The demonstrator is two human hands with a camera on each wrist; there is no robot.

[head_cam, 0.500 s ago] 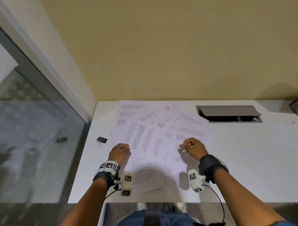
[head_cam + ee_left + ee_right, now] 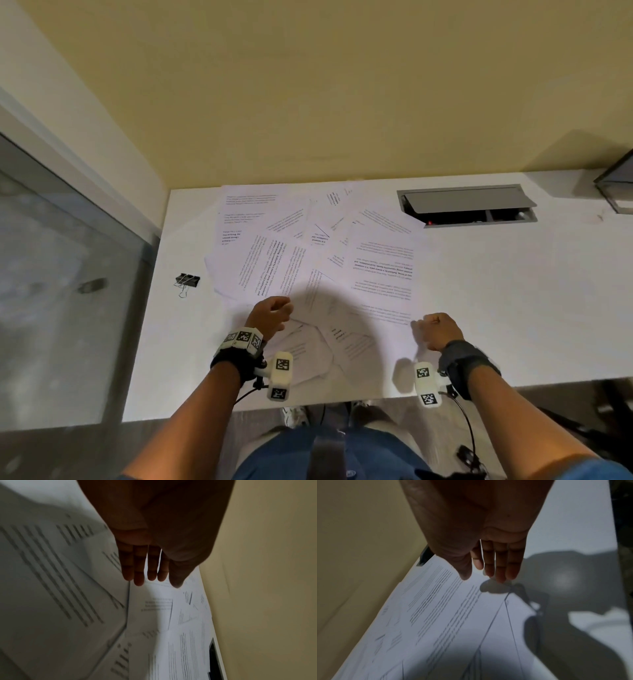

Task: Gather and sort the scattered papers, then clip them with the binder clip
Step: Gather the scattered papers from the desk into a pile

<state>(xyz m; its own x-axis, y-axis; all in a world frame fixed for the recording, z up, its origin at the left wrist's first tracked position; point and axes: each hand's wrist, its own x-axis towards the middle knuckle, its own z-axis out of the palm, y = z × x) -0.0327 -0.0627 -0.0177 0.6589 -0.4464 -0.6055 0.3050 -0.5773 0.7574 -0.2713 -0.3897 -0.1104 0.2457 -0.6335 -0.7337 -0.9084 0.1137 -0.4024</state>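
Several printed white papers [image 2: 325, 260] lie fanned and overlapping across the white table [image 2: 513, 308]. A black binder clip [image 2: 187, 280] sits on the table left of the papers. My left hand [image 2: 270, 315] hovers over the near left part of the spread, with its fingers [image 2: 139, 574] hanging relaxed above a sheet [image 2: 68, 588] and holding nothing. My right hand [image 2: 440, 329] is at the near right edge of the papers. Its fingers [image 2: 500, 572] point down, close to a sheet's corner [image 2: 506, 599], and hold nothing.
A grey cable hatch [image 2: 466, 205] stands open in the table at the back right. A dark object [image 2: 616, 185] sits at the far right edge. The yellow wall [image 2: 342, 102] runs behind the table, and a glass panel [image 2: 68, 274] lies to the left.
Both hands have shifted to the right and a little nearer to me. The right hand has gone from over the papers to their right edge. The papers have not moved.
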